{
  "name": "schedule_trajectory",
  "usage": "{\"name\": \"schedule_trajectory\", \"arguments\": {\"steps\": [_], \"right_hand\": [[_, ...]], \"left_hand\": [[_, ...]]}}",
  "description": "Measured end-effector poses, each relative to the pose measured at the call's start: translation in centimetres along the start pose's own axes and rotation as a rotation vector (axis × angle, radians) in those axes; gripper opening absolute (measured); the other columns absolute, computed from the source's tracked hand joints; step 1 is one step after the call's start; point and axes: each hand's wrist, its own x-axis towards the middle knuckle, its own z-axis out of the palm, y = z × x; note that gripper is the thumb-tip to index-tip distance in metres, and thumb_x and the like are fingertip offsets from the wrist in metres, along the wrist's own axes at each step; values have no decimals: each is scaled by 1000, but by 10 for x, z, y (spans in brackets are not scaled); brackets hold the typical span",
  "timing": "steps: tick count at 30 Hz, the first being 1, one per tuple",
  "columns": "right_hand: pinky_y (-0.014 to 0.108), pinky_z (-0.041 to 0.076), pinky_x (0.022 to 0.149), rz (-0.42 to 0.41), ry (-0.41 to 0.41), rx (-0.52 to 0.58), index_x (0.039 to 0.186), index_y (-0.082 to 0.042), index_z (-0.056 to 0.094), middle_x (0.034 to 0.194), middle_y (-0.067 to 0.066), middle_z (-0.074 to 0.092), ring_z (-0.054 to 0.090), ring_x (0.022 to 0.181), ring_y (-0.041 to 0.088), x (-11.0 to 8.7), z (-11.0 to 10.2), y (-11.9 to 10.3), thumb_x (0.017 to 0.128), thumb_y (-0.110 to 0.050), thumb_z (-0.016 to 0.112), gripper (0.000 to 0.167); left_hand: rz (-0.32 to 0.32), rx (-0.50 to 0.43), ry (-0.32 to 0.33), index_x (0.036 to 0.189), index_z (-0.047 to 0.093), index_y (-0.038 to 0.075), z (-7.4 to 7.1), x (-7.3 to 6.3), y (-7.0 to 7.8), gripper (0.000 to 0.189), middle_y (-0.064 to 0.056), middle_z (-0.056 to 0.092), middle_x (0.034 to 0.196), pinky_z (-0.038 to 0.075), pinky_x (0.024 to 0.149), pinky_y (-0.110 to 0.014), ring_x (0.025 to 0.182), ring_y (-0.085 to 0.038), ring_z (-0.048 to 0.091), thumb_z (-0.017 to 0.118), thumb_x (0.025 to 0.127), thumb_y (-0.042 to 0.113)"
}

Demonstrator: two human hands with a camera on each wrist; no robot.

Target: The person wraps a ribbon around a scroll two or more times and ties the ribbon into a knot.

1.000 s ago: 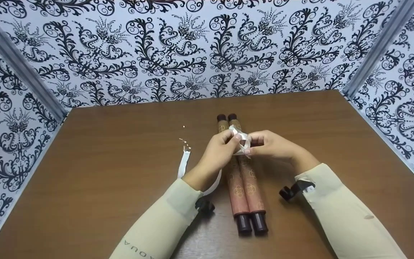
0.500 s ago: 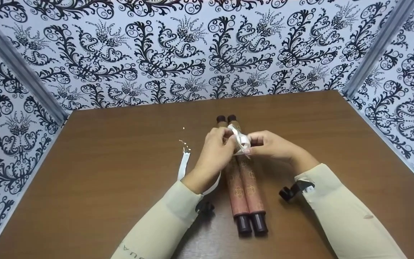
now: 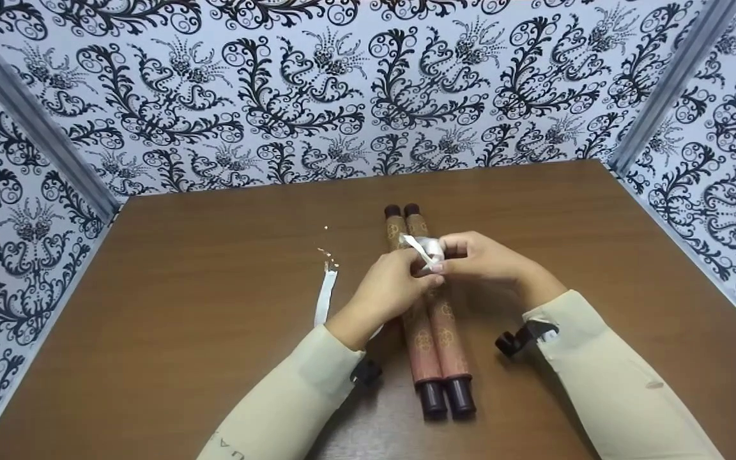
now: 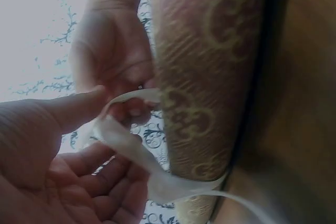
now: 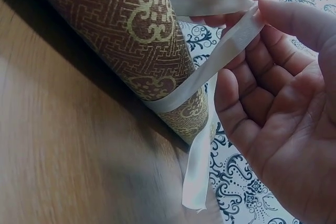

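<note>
A scroll rolled up from both ends (image 3: 424, 332) lies on the table as two side-by-side patterned rolls with dark end knobs. A white ribbon (image 5: 226, 51) goes round it near its far half and rises in a loop. My right hand (image 3: 489, 259) pinches the ribbon between thumb and fingertips, from the right side. From the left, my left hand (image 3: 390, 284) reaches over the rolls, its thumb (image 4: 79, 109) straight and apart from the loosely bent fingers (image 4: 110, 192). The ribbon passes between that thumb and those fingers. One cut ribbon end (image 5: 197, 182) hangs down beside the roll.
Another stretch of ribbon (image 3: 324, 297) lies on the brown wooden table (image 3: 214, 275) left of the left forearm, with small frayed bits near its tip. Walls with a black-and-white scroll pattern (image 3: 355, 96) stand at the back and sides.
My left hand has let go of its pinch on the ribbon and shifted down, its thumb now nearer the right fingertips. The right hand stays in place with the ribbon.
</note>
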Motion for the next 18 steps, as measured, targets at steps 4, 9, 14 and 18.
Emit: {"name": "schedule_trajectory", "arguments": {"steps": [4,9,14,18], "right_hand": [[28,56,83,1,19,-11,107,4,68,95,-3,72,66,89,11,0,0,-1,99,-12,68,18],[28,56,78,-2,51,-8,103,5,68,90,-2,69,63,85,14,0,0,-4,99,-12,67,17],[29,56,76,-12,92,6,102,5,68,89,-1,68,64,81,14,1,2,-4,99,-11,68,17],[26,56,76,-41,139,31,100,6,67,91,-2,70,64,83,12,2,3,-5,98,-8,67,14]], "left_hand": [[1,-11,42,92,70,15,5,2,-1,22,5,63,79,45,64,-28,70,-13,56,77,95,36],[34,-32,105,87,67,15,10,4,-3,19,4,60,76,44,62,-28,70,-14,55,72,99,29],[59,-46,137,89,68,14,13,4,-4,16,1,63,78,45,61,-26,71,-15,57,68,101,25],[66,-69,151,95,72,14,14,5,-3,14,-2,69,85,49,65,-28,74,-16,59,68,101,26]]}}
